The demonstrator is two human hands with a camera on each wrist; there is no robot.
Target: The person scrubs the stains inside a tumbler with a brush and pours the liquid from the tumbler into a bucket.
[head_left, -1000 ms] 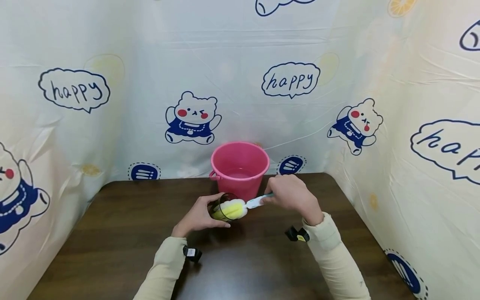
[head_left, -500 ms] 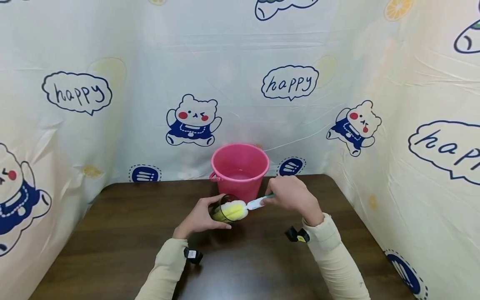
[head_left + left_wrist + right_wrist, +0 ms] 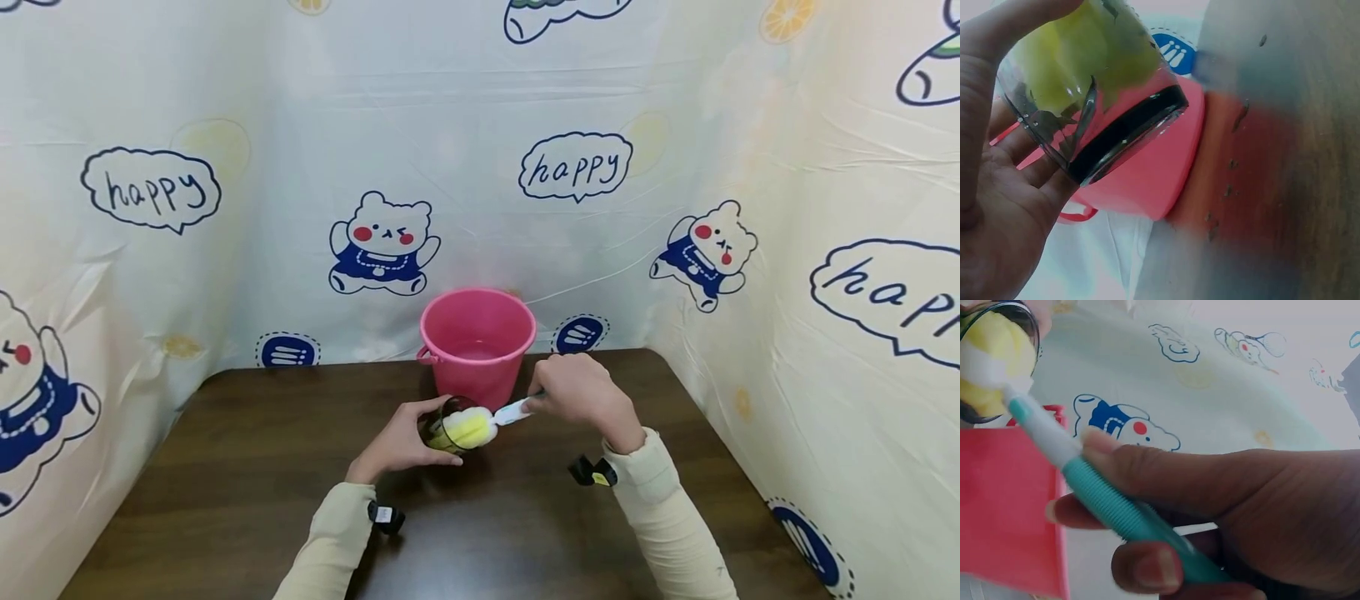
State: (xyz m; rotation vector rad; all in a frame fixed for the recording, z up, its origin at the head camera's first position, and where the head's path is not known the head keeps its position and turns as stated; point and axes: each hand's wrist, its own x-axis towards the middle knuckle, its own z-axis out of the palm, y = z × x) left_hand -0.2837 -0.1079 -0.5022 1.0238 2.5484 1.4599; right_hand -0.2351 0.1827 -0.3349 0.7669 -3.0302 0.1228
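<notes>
My left hand (image 3: pixel 401 437) grips a clear dark-tinted glass (image 3: pixel 1094 94), tipped on its side with the mouth facing right. Inside the glass sits the yellow and white sponge head of a cup brush (image 3: pixel 468 428), part of it sticking out past the rim. The brush's white and teal handle (image 3: pixel 1113 500) is held by my right hand (image 3: pixel 581 392), thumb and fingers curled round the ribbed grip in the right wrist view. In the left wrist view, the yellow sponge shows through the glass wall, above a thick dark base.
Just behind the hands stands a pink bucket (image 3: pixel 480 367) on the dark wooden table (image 3: pixel 480 533). A pale printed sheet (image 3: pixel 480 108) with bears and lettering hangs round the table's back and sides.
Both hands keep their holds on the glass and the brush. The glass and the sponge head have shifted slightly; the head view has also moved a little.
</notes>
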